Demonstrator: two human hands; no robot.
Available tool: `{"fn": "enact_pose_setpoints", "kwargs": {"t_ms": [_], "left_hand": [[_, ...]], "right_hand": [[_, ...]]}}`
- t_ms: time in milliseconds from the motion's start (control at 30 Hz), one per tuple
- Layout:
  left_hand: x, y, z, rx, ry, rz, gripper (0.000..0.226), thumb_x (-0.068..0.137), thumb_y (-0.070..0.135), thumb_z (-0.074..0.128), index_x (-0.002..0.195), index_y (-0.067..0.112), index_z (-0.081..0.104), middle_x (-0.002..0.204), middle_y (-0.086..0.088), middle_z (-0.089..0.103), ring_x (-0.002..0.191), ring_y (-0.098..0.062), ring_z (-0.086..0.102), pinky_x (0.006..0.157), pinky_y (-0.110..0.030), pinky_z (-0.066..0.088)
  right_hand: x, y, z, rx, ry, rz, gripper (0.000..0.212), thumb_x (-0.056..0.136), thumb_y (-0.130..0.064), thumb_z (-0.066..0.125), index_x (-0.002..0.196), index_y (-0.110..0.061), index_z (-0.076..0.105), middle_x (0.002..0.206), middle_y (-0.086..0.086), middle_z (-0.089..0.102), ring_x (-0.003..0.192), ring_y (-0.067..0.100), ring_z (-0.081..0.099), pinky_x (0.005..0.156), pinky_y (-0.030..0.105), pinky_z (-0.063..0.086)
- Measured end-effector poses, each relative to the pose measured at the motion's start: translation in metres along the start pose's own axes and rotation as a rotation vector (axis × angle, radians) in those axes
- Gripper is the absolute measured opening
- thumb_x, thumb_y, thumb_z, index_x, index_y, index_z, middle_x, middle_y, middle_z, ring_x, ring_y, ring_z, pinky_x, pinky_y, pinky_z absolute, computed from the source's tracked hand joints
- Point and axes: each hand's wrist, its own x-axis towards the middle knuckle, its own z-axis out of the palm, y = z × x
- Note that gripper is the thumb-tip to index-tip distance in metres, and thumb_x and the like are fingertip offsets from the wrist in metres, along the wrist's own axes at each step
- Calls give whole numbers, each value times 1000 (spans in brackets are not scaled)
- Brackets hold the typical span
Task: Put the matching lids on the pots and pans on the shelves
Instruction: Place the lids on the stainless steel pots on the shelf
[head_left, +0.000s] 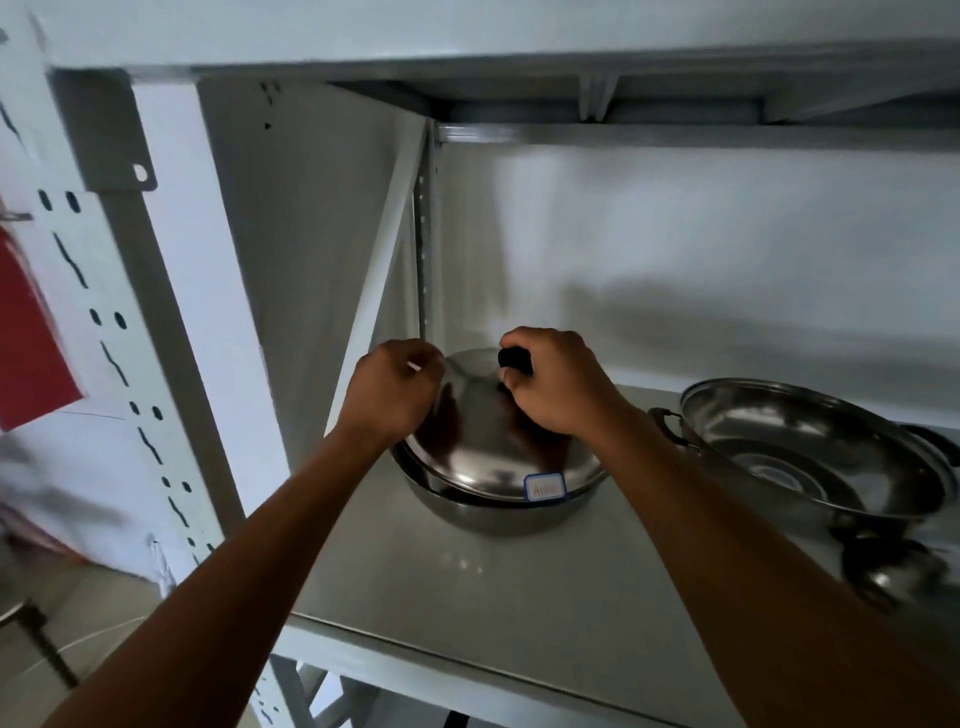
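On the shelf (519, 597), toward its left end, the right hand (550, 387) is gripping the black knob (514, 360), its fingers wrapped around it, settling the lid (488, 452) onto the pot (483, 514). The left hand (392, 387), fingers curled, is steadying the lid's rim. Next, the open pan (810, 452) beside it probably needs its own lid.

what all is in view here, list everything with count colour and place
lid: one, steel with a black knob, sitting on the left pot
label: one, white with blue edge, on the lid's near rim
left pot: one, steel, left part of the shelf, covered
right pot: one, steel with dark handles, right part of the shelf, open, no lid
dark steel item: one, near right edge, blurred, cannot tell what it is
shelf: one, pale grey metal, with slotted uprights
red sheet: one, far left, outside the shelf
hands: two; left hand at the lid's left side, right hand gripping the knob
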Motion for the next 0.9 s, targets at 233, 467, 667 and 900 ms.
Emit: {"fn": "enact_pose_setpoints", "kwargs": {"t_ms": [233,467,667,900], "left_hand": [[8,0,14,3,-49,9,24,89,34,55,104,24,70,107,0,71,98,-19,65,86,-29,49],[7,1,18,26,-74,29,27,91,33,54,108,20,70,112,-1,71,103,-20,64,83,-23,40],[5,0,23,34,-100,47,30,92,33,52,111,18,69,116,-2,70,104,-18,63,83,-23,39],[3,2,24,57,-110,87,30,92,33,50,111,19,69,117,-1,70,105,-18,63,82,-23,38]], "right_hand": [[9,6,22,-27,-35,-23,29,85,-20,62,114,-18,65,108,7,70,100,28,62,87,40,51],[4,6,23,-21,-6,-22,27,86,-20,63,112,-18,66,108,7,71,100,29,63,87,41,51],[3,0,32,-17,38,-15,27,86,-18,62,112,-17,66,105,6,71,98,29,64,85,40,51],[1,-2,32,-36,53,-13,23,87,-17,60,109,-13,66,102,8,71,96,31,63,83,41,51]]}}
